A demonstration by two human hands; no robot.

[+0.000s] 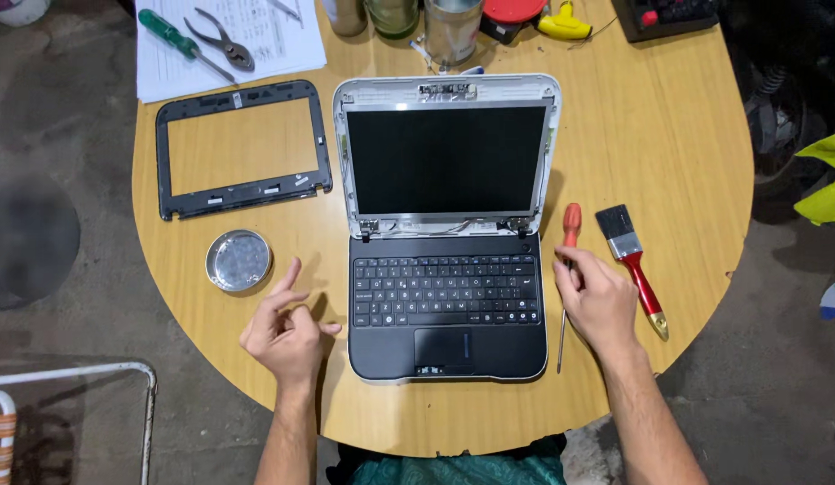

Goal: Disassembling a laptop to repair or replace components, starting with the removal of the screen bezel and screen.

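Orange-handled screwdriver (567, 269) lies on the wooden worktop (669, 135), the right hand (599, 298) closing loosely over its shaft; light and stiff, it is probably best gripped at the handle. Left hand (287, 332) hovers half-curled, holding nothing, beside the small laptop (446, 233), whose bared screen looks fragile. Nearby lie a metal dish (238, 260), the detached bezel (242, 148) and a red-handled brush (635, 260).
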